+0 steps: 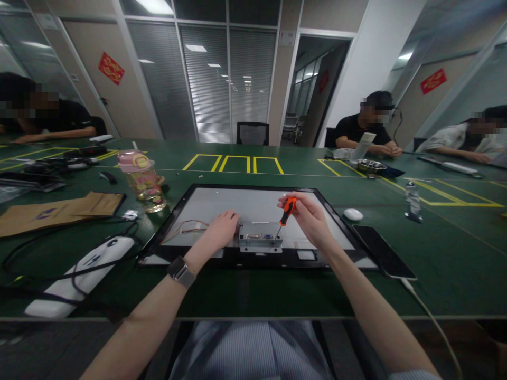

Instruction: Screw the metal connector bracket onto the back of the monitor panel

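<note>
Two bare forearms [148, 311] reach over the near edge of a green counter [317, 295], the left one wearing a watch [181, 271]. To the left lies a white power strip [91, 272] crossed by dark cables; to the right, a phone [384, 252] lies with a pale cable [431, 316] plugged into its near end. Between them a black-framed panel [229, 200] lies flat, and near the middle of its closer side sits a silver metal bracket [259, 241] with a row of ports. The left hand [222, 230] rests over the panel at the bracket's left end, fingers loosely together — whether it grips the bracket, I cannot tell. The right hand [311, 217] is closed on an orange-and-black screwdriver [288, 210], held slanting, its tip down at the right end of the port face. Just past the phone is a small white rounded object [353, 214]; on the left stand a brown paper bag [59, 211], lying flat, and a clear pink-lidded cup [143, 182], upright. Farther off, yellow tape outlines [234, 156] mark the counter, a person in black [366, 124] sits at the right, and an unoccupied chair [252, 132] faces across before the blinds [209, 84].
</note>
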